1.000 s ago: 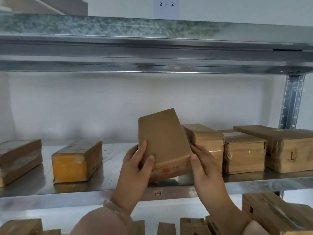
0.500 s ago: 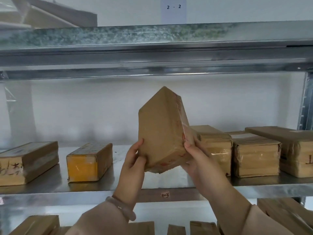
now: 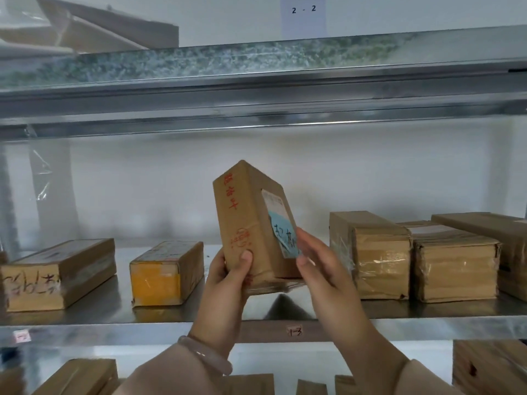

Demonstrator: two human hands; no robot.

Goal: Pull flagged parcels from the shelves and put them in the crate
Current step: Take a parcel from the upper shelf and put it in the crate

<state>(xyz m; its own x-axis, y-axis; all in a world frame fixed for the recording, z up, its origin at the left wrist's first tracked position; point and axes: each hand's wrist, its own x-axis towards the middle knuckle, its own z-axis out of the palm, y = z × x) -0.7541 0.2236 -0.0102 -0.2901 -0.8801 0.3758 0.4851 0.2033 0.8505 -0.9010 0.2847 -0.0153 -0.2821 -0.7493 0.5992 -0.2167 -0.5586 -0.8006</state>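
I hold a brown cardboard parcel [image 3: 245, 220] upright above the middle shelf [image 3: 114, 317], tilted a little. Red handwriting runs down its left face, and a white and blue label with dark writing is stuck on its right face. My left hand [image 3: 228, 280] grips its lower left corner with the thumb on the front. My right hand [image 3: 322, 269] holds its lower right side, fingers against the label. No crate is in view.
Other brown parcels stand on the same shelf: two on the left [image 3: 57, 273], one with a yellow end [image 3: 165, 273], and three on the right [image 3: 373, 255]. More parcels lie on the shelf below [image 3: 490, 369]. A metal shelf [image 3: 256, 81] spans overhead.
I have lifted the parcel off the shelf and turned it, so its red writing and its blue label now face me. Both hands stayed on its lower end.
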